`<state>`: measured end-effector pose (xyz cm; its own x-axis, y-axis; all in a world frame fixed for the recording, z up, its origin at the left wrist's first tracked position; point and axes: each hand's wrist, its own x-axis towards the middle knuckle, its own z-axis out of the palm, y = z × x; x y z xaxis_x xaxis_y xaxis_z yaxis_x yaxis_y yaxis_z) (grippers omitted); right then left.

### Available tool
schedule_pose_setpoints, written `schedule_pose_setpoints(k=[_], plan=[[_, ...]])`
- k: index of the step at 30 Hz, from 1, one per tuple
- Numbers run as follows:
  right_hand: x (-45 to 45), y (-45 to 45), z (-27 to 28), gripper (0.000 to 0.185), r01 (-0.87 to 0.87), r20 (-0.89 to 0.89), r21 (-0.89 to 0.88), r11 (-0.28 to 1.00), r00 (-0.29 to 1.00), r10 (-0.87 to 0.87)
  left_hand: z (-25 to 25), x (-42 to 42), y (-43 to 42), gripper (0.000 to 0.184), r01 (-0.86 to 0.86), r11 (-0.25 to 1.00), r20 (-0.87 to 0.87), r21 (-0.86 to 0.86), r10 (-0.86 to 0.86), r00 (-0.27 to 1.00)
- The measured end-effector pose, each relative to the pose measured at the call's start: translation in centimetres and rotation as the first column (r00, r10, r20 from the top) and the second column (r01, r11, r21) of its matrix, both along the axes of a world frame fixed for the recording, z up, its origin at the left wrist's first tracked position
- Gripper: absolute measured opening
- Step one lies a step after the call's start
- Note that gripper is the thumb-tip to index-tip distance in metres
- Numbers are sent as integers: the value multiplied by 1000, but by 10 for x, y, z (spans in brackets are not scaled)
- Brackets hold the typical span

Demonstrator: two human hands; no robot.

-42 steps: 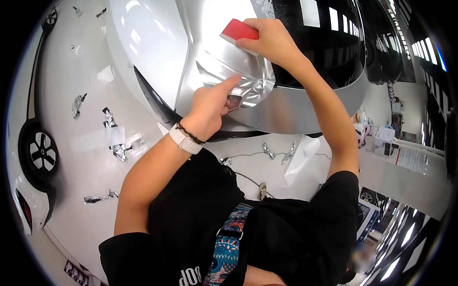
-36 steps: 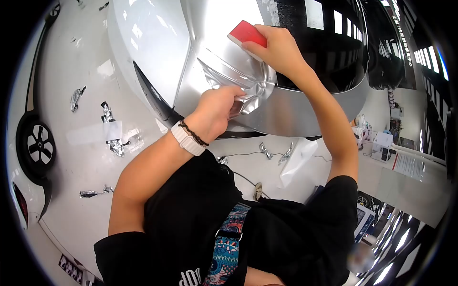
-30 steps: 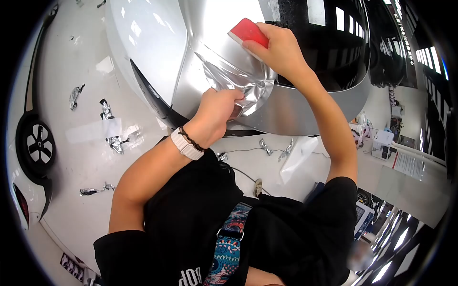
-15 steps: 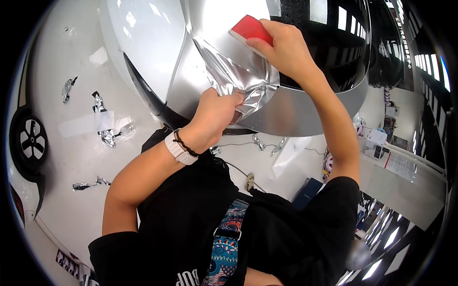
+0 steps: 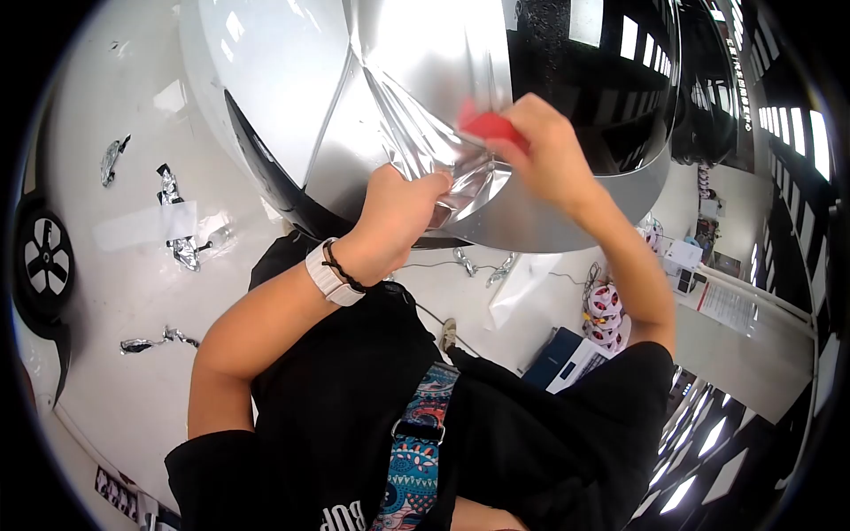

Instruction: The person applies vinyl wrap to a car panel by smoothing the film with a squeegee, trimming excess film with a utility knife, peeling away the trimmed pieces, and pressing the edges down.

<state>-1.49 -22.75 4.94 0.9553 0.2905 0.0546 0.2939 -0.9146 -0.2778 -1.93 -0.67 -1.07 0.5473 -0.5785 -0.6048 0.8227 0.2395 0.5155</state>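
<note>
My left hand (image 5: pixel 396 215) is closed on the gathered lower edge of a shiny silver wrap film (image 5: pixel 423 133). From there the film fans upward in creases over the car body panel (image 5: pixel 345 168). In my right hand (image 5: pixel 553 155) is a red squeegee (image 5: pixel 496 131), slightly blurred, at the film's right side just above its crumpled part. Whether its edge touches the film I cannot tell. Right of the film lies a glossy black panel (image 5: pixel 584 97), with a grey lower strip (image 5: pixel 540 212) under it.
Crumpled silver film scraps (image 5: pixel 183 252) lie on the floor at left. Another car's wheel (image 5: pixel 44 258) is at the far left. A dark blue box (image 5: pixel 553 354) and pink-and-white rolls (image 5: pixel 605 314) are on the floor near my right arm. A cable crosses the floor.
My right hand has moved the squeegee down and slightly right along the film. My left hand keeps its hold in nearly the same place. The view has shifted slightly.
</note>
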Motion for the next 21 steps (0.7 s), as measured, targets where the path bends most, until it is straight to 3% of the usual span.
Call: schedule_pose_setpoints(k=[2,5,7,9,10,12,13,15,16,18,21], plan=[[25,7,13,20,-27,165,50,998,986,19,-10,2,2,24,44,999,-5,9,-44,999],[50,16,6,17,36,237,-121,992,971,-6,-11,4,3,24,81,996,-4,27,-81,997],[35,19,-10,14,87,102,-71,994,992,-79,-7,4,6,23,84,996,3,28,-84,996],[9,23,-19,22,-109,198,-46,993,973,116,-3,0,5,27,23,999,48,-47,-21,999],[2,25,-17,23,-109,182,-99,989,975,126,-4,0,6,27,21,998,42,-52,-19,999],[3,29,-12,23,-109,175,-154,982,975,135,-8,6,10,25,45,999,200,-15,-41,979],[6,27,-6,20,-28,124,-104,994,991,41,-13,8,12,25,42,999,202,-20,-37,979],[13,29,2,20,46,70,-72,996,997,-41,-19,18,20,31,-103,977,410,188,17,912],[16,32,3,21,138,96,-29,990,986,-134,-18,22,24,36,-164,976,344,142,107,933],[18,36,-8,23,261,103,48,964,959,-264,-17,37,27,32,-124,985,264,119,89,960],[13,42,-23,23,176,197,-23,984,966,-168,-22,43,25,26,-125,986,276,113,90,957]])
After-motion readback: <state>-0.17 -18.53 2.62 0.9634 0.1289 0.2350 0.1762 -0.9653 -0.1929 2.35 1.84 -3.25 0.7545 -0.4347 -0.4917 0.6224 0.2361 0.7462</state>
